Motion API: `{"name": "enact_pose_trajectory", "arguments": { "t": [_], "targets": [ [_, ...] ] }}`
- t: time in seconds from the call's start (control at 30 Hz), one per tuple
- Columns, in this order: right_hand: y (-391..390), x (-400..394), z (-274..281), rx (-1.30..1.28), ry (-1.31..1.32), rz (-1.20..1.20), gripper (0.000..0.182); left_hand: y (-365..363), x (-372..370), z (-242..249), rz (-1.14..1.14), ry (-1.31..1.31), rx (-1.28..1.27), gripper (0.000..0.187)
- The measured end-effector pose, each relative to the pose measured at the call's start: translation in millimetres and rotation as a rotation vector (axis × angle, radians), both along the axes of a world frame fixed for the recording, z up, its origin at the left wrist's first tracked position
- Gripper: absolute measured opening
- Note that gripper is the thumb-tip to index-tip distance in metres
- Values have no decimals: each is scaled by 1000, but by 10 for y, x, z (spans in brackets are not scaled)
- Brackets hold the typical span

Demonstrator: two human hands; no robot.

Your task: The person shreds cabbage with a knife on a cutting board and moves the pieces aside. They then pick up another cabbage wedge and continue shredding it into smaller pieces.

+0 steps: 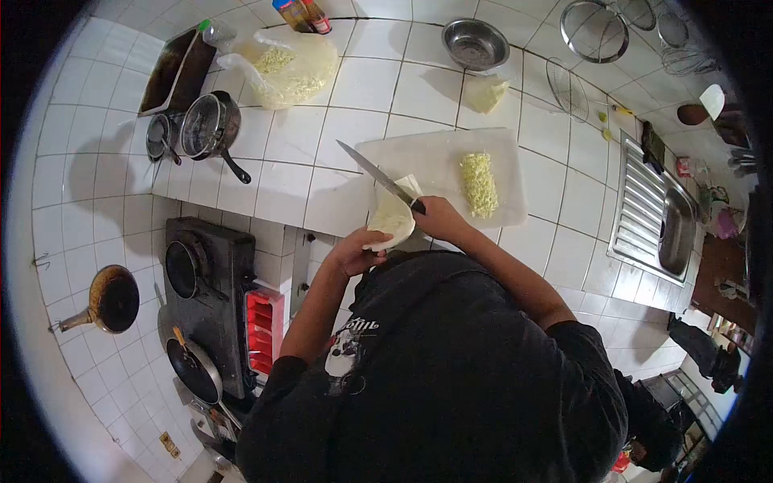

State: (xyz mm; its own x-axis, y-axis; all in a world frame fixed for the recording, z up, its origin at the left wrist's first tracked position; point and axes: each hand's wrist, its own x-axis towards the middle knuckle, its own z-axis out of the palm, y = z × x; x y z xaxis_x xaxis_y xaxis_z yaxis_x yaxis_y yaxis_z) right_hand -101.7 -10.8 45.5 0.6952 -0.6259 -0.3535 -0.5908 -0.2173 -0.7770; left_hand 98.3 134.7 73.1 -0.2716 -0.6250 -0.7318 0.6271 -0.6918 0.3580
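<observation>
My right hand (440,219) is closed around the black handle of a kitchen knife (375,171), whose long blade points up and left. In my left hand (358,251) is a pale cabbage piece (392,219), gripped at its lower end beside the counter's front edge. The blade passes over the upper part of this piece; whether it touches cannot be made out. A white cutting board (427,157) lies beyond my hands. On its right side rests a compact heap of shredded cabbage (479,185). Another cabbage wedge (486,93) sits on the tiles behind the board.
A plastic bag (302,68) of shredded cabbage and a metal bowl (475,44) stand at the back. Pans (211,125) are at the left, above a black stove (193,298). At the right is a steel sink (676,229). Strainers (594,32) hang on the wall.
</observation>
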Motion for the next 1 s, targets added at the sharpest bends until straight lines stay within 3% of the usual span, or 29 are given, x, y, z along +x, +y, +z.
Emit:
{"name": "enact_pose_trajectory", "arguments": {
  "t": [0.73,0.83,1.0],
  "targets": [
    [6,18,21,-37,75,-77,47,68,-16,232,-55,-90,-28,31],
    [0,-25,35,-65,70,-119,47,102,65,209,-40,-252,-49,42],
    [-37,-199,236,-42,15,-260,48,-105,213,374,211,-617,-80,47]
  ]
}}
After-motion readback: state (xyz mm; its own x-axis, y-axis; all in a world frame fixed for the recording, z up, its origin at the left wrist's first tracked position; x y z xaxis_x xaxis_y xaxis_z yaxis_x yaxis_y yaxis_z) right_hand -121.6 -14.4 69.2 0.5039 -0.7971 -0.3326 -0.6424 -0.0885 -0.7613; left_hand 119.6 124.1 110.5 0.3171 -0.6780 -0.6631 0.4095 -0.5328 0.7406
